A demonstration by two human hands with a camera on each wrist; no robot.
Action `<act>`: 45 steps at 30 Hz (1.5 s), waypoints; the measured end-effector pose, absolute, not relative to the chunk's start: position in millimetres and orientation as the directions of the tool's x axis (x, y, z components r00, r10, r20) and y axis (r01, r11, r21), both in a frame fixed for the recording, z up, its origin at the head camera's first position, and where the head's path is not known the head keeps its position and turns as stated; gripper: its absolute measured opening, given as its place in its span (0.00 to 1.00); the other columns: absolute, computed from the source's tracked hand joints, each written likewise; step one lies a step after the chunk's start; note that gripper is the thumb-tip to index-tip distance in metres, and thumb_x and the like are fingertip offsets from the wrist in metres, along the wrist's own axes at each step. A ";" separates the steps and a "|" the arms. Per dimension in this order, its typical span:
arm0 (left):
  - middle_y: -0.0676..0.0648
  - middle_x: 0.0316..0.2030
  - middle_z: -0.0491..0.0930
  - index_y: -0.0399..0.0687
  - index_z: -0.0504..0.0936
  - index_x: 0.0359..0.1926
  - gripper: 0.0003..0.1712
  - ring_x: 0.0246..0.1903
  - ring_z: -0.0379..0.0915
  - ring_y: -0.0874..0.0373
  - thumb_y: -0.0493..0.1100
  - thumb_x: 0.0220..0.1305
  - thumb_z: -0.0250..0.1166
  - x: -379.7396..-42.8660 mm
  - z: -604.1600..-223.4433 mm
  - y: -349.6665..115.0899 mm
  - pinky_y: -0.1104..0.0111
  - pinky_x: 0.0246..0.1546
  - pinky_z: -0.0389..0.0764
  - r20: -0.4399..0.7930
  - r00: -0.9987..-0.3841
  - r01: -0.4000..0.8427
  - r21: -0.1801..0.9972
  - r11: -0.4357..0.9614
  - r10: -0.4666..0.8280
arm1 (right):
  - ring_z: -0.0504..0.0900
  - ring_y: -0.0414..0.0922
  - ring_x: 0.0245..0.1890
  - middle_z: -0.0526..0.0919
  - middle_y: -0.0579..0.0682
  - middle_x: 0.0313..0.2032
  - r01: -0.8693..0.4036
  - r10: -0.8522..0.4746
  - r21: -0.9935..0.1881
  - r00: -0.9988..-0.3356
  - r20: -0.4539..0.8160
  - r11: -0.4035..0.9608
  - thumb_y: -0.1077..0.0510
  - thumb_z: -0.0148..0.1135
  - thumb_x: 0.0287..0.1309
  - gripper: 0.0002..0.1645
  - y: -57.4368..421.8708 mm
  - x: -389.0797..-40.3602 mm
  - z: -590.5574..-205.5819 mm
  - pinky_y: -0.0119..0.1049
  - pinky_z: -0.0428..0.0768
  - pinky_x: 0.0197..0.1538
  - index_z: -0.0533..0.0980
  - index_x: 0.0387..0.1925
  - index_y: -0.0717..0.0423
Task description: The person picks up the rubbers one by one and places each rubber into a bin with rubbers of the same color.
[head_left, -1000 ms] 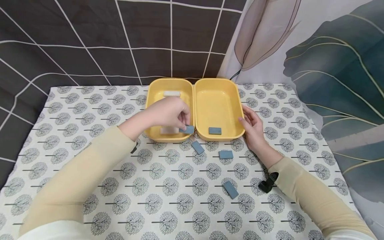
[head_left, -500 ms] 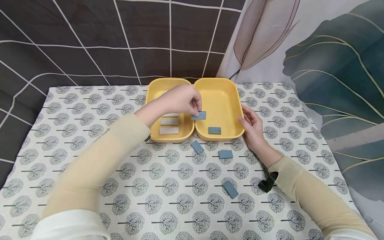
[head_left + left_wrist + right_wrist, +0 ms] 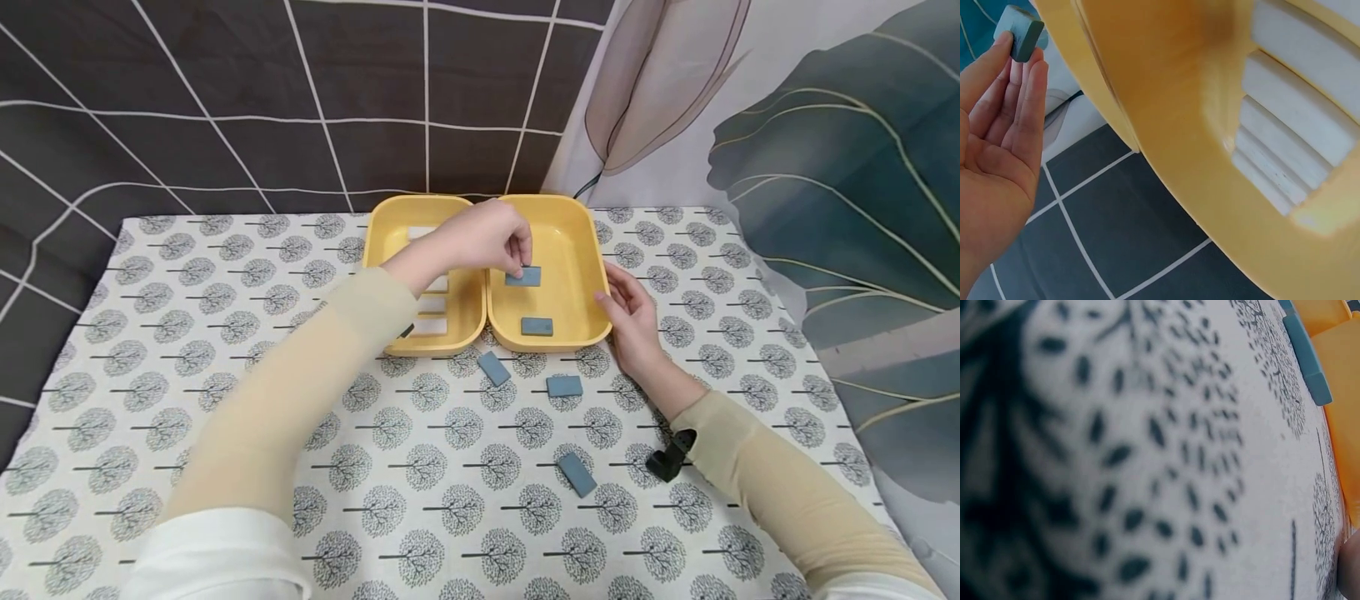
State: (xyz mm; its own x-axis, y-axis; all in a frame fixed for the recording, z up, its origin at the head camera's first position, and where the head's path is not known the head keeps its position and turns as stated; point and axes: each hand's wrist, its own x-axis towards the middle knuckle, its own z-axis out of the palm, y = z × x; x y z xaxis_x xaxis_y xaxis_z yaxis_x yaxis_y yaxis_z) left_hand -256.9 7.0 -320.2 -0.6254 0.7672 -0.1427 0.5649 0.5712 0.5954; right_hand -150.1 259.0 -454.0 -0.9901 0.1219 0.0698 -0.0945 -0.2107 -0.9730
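Note:
My left hand (image 3: pixel 491 237) is over the right compartment of a yellow two-part box (image 3: pixel 555 242). Its thumb and fingers pinch a flat blue block (image 3: pixel 528 277), held by one end; the left wrist view also shows that block (image 3: pixel 1027 39) between thumb and fingertips. Below it, another blue block (image 3: pixel 537 327) lies in the same compartment near the front wall. At the box's right side, my right hand (image 3: pixel 636 321) grips the wall, thumb on the rim and fingers along the outside. Only a sliver of that hand enters the right wrist view.
Several white blocks (image 3: pixel 1300 106) are lined up in the left compartment, partly behind my left arm. On the tree-print cloth (image 3: pixel 420 517) in front of the box lie three blue blocks: one near the hinge (image 3: pixel 494 368), another block (image 3: pixel 564 387) beside it, and a block (image 3: pixel 577 475) closer to me.
My left hand has carried the blue block rightward from the left compartment, past the middle walls, to over the right one. My right hand and the box stay put.

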 end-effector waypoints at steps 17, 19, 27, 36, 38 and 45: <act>0.43 0.40 0.91 0.41 0.90 0.39 0.05 0.38 0.82 0.60 0.34 0.62 0.77 -270.6 -344.6 35.7 0.73 0.45 0.83 -0.222 -0.573 0.591 0.555 0.585 0.789 | 0.81 0.44 0.60 0.81 0.49 0.62 -0.089 0.120 -0.973 -0.991 0.064 -0.213 0.77 0.49 0.69 0.33 258.7 -150.5 -454.0 0.32 0.87 0.60 0.64 0.74 0.71; 0.42 0.41 0.92 0.41 0.90 0.39 0.05 0.38 0.82 0.60 0.34 0.62 0.77 -271.4 -347.5 38.0 0.73 0.46 0.83 -0.231 -0.572 0.586 0.556 0.589 0.787 | 0.81 0.45 0.60 0.81 0.49 0.62 -0.085 0.116 -0.973 -0.991 0.061 -0.216 0.77 0.49 0.69 0.33 258.8 -150.3 -453.8 0.33 0.87 0.60 0.63 0.75 0.71; 0.42 0.41 0.92 0.41 0.90 0.39 0.05 0.38 0.81 0.61 0.34 0.63 0.76 -273.8 -361.7 45.5 0.74 0.46 0.82 -0.231 -0.569 0.582 0.565 0.585 0.789 | 0.81 0.45 0.60 0.80 0.51 0.62 -0.082 0.112 -0.973 -0.992 0.059 -0.216 0.77 0.49 0.69 0.34 259.5 -150.8 -454.6 0.33 0.87 0.60 0.63 0.75 0.71; 0.41 0.42 0.92 0.39 0.91 0.40 0.05 0.39 0.83 0.60 0.33 0.62 0.76 -273.2 -373.0 50.2 0.74 0.46 0.83 -0.253 -0.539 0.560 0.604 0.567 0.803 | 0.81 0.45 0.60 0.81 0.50 0.62 -0.075 0.118 -0.975 -0.992 0.051 -0.210 0.77 0.49 0.69 0.33 258.0 -149.7 -453.6 0.32 0.88 0.60 0.64 0.75 0.70; 0.41 0.42 0.92 0.39 0.91 0.39 0.05 0.38 0.82 0.61 0.33 0.62 0.76 -273.2 -374.8 49.9 0.75 0.44 0.82 -0.258 -0.531 0.563 0.604 0.564 0.807 | 0.81 0.46 0.60 0.80 0.50 0.62 -0.077 0.115 -0.973 -0.992 0.053 -0.217 0.77 0.49 0.69 0.33 258.1 -149.8 -453.8 0.33 0.88 0.60 0.64 0.75 0.70; 0.41 0.40 0.92 0.40 0.91 0.37 0.03 0.34 0.77 0.64 0.33 0.61 0.76 -271.2 -374.8 49.1 0.78 0.39 0.77 -0.272 -0.513 0.574 0.597 0.561 0.814 | 0.82 0.46 0.59 0.80 0.52 0.62 -0.091 0.110 -0.971 -0.992 0.068 -0.223 0.77 0.49 0.69 0.33 258.9 -150.2 -455.0 0.33 0.88 0.60 0.64 0.74 0.71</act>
